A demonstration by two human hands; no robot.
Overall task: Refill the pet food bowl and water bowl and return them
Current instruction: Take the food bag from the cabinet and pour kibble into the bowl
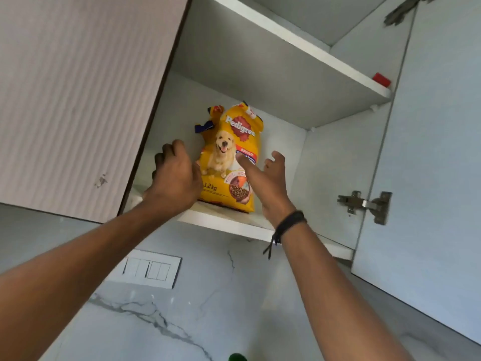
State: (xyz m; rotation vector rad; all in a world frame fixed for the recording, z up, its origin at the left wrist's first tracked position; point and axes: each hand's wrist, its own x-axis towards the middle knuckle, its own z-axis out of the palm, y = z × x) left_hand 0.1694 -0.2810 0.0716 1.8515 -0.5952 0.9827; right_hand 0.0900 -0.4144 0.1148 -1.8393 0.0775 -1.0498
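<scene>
A yellow dog food bag (231, 157) with a puppy picture stands upright on the lower shelf (229, 224) of an open wall cabinet. My left hand (175, 178) is raised at the bag's left side, fingers spread and curled, close to it or just touching it. At the bag's right side is my right hand (268, 181), open, thumb lying across the bag's front. Neither hand has closed around the bag. No food bowl or water bowl is in view.
The cabinet's right door (429, 152) stands open with a metal hinge (364, 204). A closed ribbed door (78, 100) is on the left. A small red object (381, 79) sits on the upper shelf. A switch plate (149, 268) is on the marble wall below.
</scene>
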